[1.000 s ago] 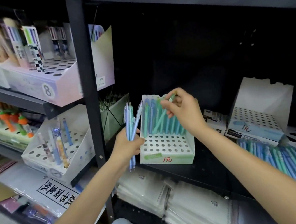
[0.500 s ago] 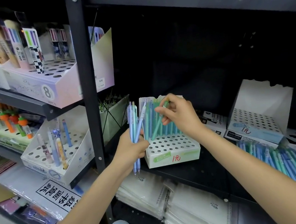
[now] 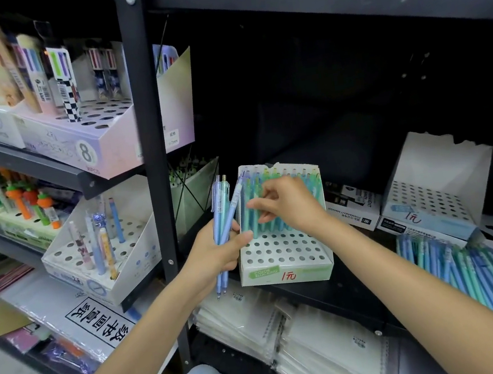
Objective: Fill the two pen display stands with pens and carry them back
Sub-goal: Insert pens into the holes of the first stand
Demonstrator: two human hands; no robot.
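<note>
Left of the frame's centre, the left hand (image 3: pixel 216 250) has its grip curled round a small bunch of blue pens (image 3: pixel 223 221), tips pointing down. Just right of it, at centre, the green-fronted pen stand (image 3: pixel 284 271) sits on the dark shelf (image 3: pixel 340 290), its back rows filled. The right hand (image 3: pixel 288 203) reaches over those pens, fingers bent among them; whether its grip holds one I cannot tell. At right stand an empty white stand (image 3: pixel 436 187) and loose pens (image 3: pixel 483 278)
</note>
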